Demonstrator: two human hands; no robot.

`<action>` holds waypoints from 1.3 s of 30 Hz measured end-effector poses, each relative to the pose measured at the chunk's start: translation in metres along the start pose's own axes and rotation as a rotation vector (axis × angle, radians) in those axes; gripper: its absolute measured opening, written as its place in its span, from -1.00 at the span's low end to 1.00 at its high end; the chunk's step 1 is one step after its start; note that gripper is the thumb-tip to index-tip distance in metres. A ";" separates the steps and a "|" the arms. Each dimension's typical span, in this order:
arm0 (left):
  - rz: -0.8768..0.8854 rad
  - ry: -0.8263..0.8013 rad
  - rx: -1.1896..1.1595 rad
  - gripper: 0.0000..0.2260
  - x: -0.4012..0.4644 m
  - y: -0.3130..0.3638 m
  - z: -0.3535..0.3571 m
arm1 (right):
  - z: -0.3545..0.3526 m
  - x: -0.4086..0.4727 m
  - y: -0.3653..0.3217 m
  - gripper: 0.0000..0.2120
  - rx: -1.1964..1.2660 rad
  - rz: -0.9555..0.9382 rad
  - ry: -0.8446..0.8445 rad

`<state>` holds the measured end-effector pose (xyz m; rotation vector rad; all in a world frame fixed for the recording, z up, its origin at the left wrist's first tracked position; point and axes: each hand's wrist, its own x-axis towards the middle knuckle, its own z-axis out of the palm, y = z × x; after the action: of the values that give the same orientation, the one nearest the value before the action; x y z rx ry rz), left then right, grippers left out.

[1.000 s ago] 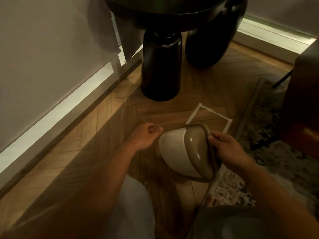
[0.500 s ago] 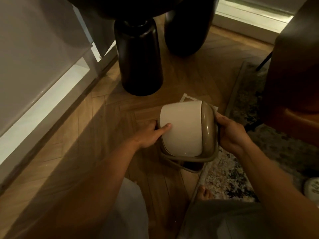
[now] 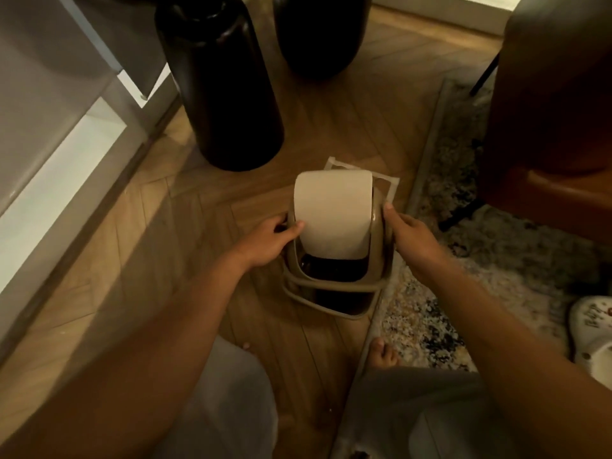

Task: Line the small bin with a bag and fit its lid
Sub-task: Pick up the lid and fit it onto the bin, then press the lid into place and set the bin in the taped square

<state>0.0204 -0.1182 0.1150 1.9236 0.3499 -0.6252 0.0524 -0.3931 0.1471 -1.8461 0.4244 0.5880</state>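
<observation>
Down on the herringbone wood floor (image 3: pixel 139 260), your small bin (image 3: pixel 331 293) sits partly over a white tape outline (image 3: pixel 392 183), right at the edge of the patterned rug (image 3: pixel 430 313). You hold its taupe lid frame (image 3: pixel 334 286) from both sides: your left hand (image 3: pixel 268 241) curls around the left edge, thumb resting against the cream swing flap (image 3: pixel 332 215), and your right hand (image 3: pixel 409 238) presses its fingers against the right edge. The flap is tilted up toward you, leaving a dark opening below it. The lid frame appears to sit a little askew above a second rim underneath, though the dim light makes it hard to say whether it is seated. What shows inside the opening looks dark and glossy, possibly a bag, but you cannot tell for sure. Two black rounded furniture legs (image 3: pixel 225 81) stand just beyond the bin, a brown chair (image 3: pixel 546 111) stands to the right, and your bare toes (image 3: pixel 382 351) rest at the rug's border near your grey-clad knees (image 3: pixel 414 409).
</observation>
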 end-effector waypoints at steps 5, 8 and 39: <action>-0.016 -0.052 0.011 -0.45 0.011 -0.004 0.009 | -0.004 -0.002 0.015 -0.33 -0.026 0.042 -0.019; -0.043 -0.076 0.044 -0.22 0.008 -0.007 0.010 | -0.006 -0.003 0.027 -0.32 -0.017 0.089 -0.017; -0.048 -0.185 0.169 -0.39 0.014 -0.015 0.010 | 0.004 -0.020 0.043 -0.35 -0.244 0.141 -0.244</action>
<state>0.0213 -0.1214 0.0927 2.0026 0.2327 -0.8810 0.0116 -0.4037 0.1249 -1.9539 0.3319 0.9857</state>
